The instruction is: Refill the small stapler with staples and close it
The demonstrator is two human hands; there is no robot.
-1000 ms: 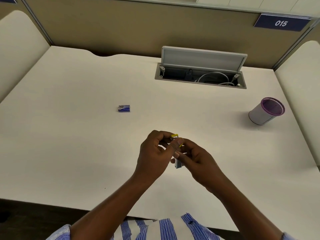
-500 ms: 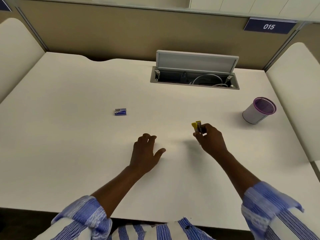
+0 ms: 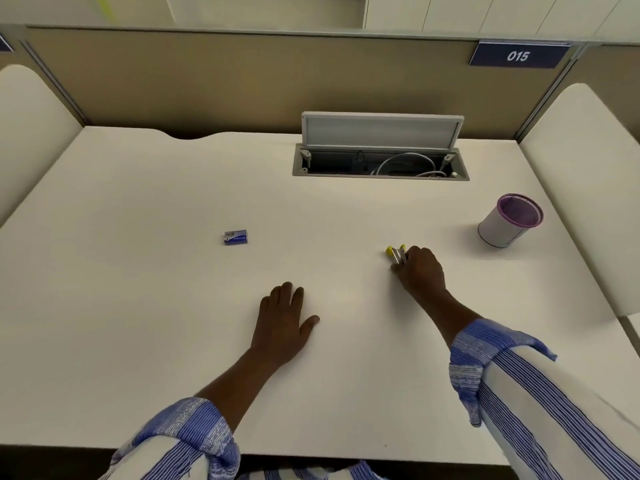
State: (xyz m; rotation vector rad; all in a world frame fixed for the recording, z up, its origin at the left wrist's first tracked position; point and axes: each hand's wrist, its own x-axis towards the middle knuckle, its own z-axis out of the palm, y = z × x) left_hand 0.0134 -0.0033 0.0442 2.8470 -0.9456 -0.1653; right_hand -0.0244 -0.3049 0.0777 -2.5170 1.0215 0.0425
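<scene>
Fingers of the right hand (image 3: 420, 271) are curling around the small stapler (image 3: 396, 254), whose yellow tips and metal middle are sticking out past the knuckles toward the far left. That grip is closing on the stapler's near end, low over the white table (image 3: 138, 323); whether the stapler is touching the surface is not something I can tell. The left hand (image 3: 282, 323) is lying flat, palm down, on the table with its fingers spread and nothing under them, well apart from the right hand. A small blue staple box (image 3: 235, 237) is sitting on the table farther out on the left, apart from both hands. Near the right edge a white pen cup with a purple rim (image 3: 509, 220) is standing upright. Behind, the lid of the cable tray (image 3: 381, 131) is standing open, showing white cables inside.
</scene>
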